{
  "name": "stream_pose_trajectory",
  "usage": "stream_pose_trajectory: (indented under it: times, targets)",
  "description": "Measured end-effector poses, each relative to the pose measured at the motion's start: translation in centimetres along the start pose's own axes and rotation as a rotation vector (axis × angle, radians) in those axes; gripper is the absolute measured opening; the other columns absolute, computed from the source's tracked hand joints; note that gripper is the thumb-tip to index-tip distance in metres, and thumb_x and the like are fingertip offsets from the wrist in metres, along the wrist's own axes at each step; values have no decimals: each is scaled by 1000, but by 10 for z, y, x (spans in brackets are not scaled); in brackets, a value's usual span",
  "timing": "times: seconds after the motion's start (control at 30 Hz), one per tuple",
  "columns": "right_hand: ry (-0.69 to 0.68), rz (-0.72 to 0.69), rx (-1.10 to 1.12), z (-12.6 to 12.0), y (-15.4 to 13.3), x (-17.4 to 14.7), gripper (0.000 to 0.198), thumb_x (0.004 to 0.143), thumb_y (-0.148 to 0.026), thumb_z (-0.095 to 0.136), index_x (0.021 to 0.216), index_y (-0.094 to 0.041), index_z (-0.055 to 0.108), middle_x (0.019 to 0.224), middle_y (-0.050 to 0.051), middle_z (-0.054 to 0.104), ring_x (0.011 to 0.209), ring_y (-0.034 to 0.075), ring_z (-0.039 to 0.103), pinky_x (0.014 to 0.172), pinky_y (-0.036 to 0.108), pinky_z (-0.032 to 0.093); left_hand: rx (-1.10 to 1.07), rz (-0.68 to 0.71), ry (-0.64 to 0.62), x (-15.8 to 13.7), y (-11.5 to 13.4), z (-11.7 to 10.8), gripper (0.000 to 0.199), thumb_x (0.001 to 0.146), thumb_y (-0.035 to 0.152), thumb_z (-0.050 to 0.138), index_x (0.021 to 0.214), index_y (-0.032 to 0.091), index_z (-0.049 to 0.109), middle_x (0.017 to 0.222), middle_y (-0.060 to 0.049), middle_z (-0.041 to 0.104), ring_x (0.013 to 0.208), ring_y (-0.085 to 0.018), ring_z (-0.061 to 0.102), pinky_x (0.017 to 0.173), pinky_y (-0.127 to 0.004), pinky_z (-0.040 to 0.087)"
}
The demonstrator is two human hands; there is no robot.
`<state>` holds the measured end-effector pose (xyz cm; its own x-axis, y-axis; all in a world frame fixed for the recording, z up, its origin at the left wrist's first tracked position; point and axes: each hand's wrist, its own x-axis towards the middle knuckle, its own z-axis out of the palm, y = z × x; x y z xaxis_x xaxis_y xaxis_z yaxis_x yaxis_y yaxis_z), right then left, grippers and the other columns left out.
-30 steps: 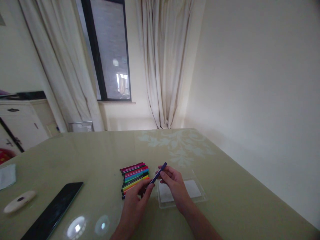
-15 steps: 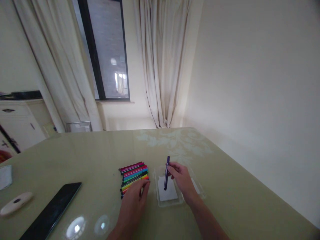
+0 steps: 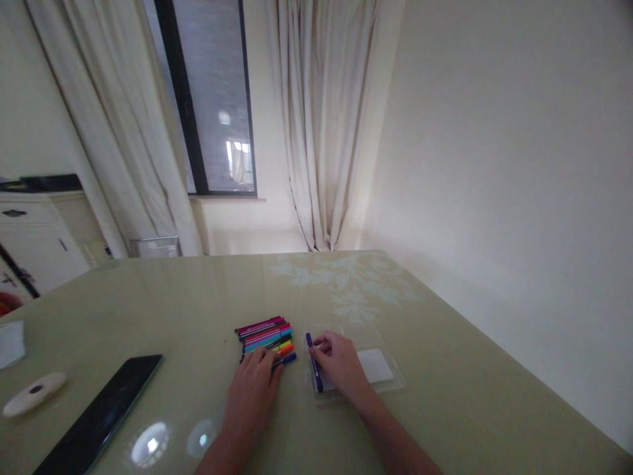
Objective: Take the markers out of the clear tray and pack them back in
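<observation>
My right hand [image 3: 341, 363] pinches a dark purple marker [image 3: 315, 366] between thumb and fingers. It holds the marker lengthwise along the left side of an open clear plastic case [image 3: 395, 377], which has a white card [image 3: 376, 365] in its right half. My left hand [image 3: 254, 382] lies over the near end of a row of colourful markers [image 3: 267, 333], with its fingers bent. A blue marker [image 3: 287, 360] sticks out to the right between its thumb and fingers; the rest of that marker is hidden under the hand.
On the left of the glossy green table [image 3: 188, 316] lie a black tablet-like slab [image 3: 99, 415], a white oval object [image 3: 34, 394] and a pale flat item [image 3: 10, 344] at the edge. A wall [image 3: 494, 198] runs along the right side.
My right hand has brought the purple marker down and left to the case's left side. My left hand has shifted slightly left on the row, and the blue marker now shows by its thumb.
</observation>
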<state>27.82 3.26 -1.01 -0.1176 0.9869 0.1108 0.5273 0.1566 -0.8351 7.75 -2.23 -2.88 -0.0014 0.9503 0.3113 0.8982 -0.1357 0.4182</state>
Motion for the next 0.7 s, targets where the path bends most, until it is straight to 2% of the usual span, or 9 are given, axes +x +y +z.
stream_pose_trajectory:
  times: [0.23, 0.43, 0.5, 0.6, 0.7]
  targets:
    - [4, -30, -125, 5, -1, -3, 1, 82, -21, 71, 82, -20, 71, 76, 2, 75, 72, 19, 68, 67, 27, 45, -53, -8, -17, 0, 1, 1, 27, 97, 31, 45, 98, 23, 70, 100, -9, 68, 98, -28, 63, 87, -41, 50]
    - [38, -45, -193, 7, -5, -5, 13, 82, -18, 71, 70, -21, 67, 71, 1, 71, 67, 18, 62, 64, 27, 38, -180, -38, 44, 2, 1, -3, 27, 95, 36, 48, 97, 23, 71, 99, -9, 71, 98, -29, 64, 88, -42, 50]
    - [44, -76, -151, 4, -9, -6, 12, 83, -19, 69, 71, -21, 69, 73, 1, 71, 67, 17, 61, 66, 28, 39, -333, -58, 66, 5, 2, -5, 30, 95, 41, 49, 98, 23, 72, 100, -8, 72, 96, -28, 65, 86, -40, 50]
    - [38, -155, 41, -1, -17, -10, 16, 90, -28, 64, 79, -20, 73, 76, 2, 71, 70, 17, 61, 67, 27, 42, -632, -104, 14, 9, 9, -7, 39, 96, 52, 49, 102, 21, 71, 95, -7, 74, 85, -25, 66, 75, -35, 51]
    - [-47, -179, 259, 1, -24, -14, 22, 92, -38, 64, 91, -21, 78, 81, 3, 74, 72, 17, 62, 66, 27, 44, -823, -151, -27, 10, 18, -8, 45, 92, 59, 54, 102, 19, 72, 87, -5, 74, 79, -23, 66, 68, -31, 51]
